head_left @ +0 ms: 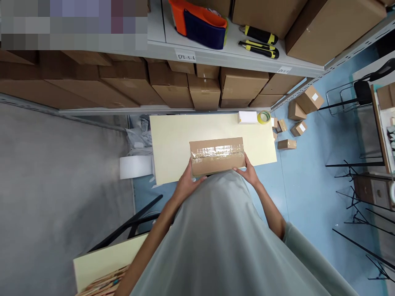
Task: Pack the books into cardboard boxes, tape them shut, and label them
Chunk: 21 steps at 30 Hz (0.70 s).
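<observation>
A brown cardboard box [217, 155], sealed across the top with clear tape, lies at the near edge of a pale yellow table [173, 144]. My left hand [187, 181] grips the box's near left corner, fingers curled under it. My right hand [248, 169] clasps the near right corner. My grey-green shirt hides the box's near side and both wrists' inner edges.
A small white box [247, 117] and a roll of tape [263, 117] sit at the table's far right. Shelves of cardboard boxes stand behind. An orange and blue tape dispenser [202, 22] and utility knives [259, 41] lie on the shelf. Small boxes [298, 119] litter the blue floor.
</observation>
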Each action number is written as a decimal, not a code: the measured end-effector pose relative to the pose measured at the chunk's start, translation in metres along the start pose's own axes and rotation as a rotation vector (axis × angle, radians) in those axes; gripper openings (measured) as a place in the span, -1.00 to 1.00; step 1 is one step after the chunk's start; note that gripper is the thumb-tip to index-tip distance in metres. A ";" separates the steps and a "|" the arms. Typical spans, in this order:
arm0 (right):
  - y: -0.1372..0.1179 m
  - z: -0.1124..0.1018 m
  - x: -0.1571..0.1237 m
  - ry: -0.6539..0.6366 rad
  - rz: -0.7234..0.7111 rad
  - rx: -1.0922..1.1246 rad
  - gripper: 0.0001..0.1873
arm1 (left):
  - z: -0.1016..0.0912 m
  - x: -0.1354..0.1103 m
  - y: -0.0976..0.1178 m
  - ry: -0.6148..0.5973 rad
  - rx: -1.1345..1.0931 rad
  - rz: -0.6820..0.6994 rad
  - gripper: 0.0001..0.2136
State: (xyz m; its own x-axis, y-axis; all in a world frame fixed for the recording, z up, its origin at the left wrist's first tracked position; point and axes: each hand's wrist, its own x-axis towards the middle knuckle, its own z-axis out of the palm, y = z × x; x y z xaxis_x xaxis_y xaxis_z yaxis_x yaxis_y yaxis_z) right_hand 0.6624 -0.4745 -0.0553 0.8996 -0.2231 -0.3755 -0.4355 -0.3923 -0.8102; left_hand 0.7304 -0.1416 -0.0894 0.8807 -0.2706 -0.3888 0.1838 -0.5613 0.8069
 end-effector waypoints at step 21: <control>-0.039 0.011 0.117 0.220 0.208 -0.126 -0.35 | -0.014 0.107 0.047 0.283 0.160 -0.180 -0.50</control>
State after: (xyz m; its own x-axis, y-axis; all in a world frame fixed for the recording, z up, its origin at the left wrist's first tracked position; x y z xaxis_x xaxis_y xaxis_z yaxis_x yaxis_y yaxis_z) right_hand 0.7845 -0.4758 -0.0726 0.7683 -0.4919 -0.4096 -0.6219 -0.4225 -0.6593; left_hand 0.8393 -0.1858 -0.0866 0.9306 0.0583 -0.3615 0.2958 -0.7016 0.6483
